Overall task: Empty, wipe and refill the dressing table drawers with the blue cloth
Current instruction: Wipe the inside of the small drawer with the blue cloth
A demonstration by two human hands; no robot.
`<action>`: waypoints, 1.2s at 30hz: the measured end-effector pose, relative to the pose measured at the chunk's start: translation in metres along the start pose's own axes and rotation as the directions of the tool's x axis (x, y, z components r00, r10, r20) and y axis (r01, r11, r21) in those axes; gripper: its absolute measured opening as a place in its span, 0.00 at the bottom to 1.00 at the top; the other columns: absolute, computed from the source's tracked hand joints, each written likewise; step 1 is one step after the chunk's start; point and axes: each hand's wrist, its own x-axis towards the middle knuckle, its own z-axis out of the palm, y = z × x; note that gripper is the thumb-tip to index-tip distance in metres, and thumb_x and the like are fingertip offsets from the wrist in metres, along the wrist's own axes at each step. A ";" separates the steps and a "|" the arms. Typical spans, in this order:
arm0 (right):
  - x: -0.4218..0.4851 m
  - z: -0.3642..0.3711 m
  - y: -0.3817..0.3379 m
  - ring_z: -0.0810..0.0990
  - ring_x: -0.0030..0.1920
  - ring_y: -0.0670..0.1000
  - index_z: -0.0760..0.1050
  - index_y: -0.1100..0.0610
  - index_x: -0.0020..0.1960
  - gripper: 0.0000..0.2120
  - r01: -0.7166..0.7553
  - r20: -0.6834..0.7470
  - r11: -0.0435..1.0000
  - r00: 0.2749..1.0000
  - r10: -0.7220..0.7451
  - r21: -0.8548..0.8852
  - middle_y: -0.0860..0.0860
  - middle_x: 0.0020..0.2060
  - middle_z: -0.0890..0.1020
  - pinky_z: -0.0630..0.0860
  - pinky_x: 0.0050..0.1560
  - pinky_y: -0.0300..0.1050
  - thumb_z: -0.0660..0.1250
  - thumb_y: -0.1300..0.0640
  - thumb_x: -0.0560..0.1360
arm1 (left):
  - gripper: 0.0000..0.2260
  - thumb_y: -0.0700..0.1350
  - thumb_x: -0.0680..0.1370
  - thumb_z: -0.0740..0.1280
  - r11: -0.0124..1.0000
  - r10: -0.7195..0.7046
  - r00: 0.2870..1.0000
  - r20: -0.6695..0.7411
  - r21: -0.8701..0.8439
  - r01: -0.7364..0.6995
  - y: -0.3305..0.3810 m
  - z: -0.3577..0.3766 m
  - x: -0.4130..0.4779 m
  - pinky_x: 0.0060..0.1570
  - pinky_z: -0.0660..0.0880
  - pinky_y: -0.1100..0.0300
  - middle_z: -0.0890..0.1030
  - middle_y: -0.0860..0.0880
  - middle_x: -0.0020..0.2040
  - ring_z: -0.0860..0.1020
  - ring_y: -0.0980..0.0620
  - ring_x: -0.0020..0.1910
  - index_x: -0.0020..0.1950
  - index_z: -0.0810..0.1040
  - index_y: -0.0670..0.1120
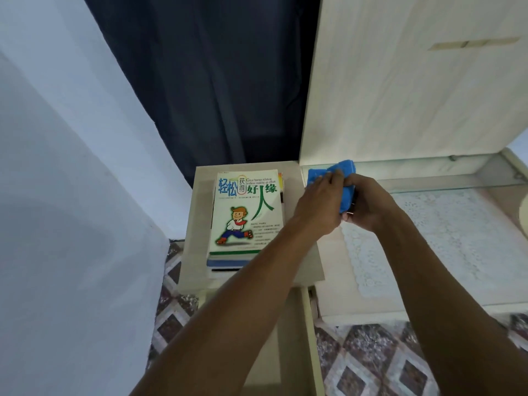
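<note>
left hand [320, 207] pinches blue cloth [344, 167], right hand [368, 207] curled round it, centre-right | risk: left forearm's right over the book stack [243, 212], a sloppy swing could knock it off

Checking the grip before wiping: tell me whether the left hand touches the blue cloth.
Touching. In the head view the left hand grips the blue cloth, fingers on its upper fold.

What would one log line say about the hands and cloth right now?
left hand grips blue cloth | right hand grips it too | book stack on side cabinet
</note>
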 end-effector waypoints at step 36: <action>-0.086 0.007 0.226 0.79 0.52 0.59 0.75 0.56 0.49 0.04 -0.318 -0.183 0.899 0.945 0.273 -0.303 0.57 0.49 0.80 0.76 0.49 0.50 0.67 0.56 0.75 | 0.29 0.42 0.79 0.60 0.784 -0.576 0.813 0.087 0.343 0.518 -0.104 0.111 -0.277 0.75 0.56 0.47 0.55 0.34 0.76 0.56 0.36 0.75 0.76 0.52 0.37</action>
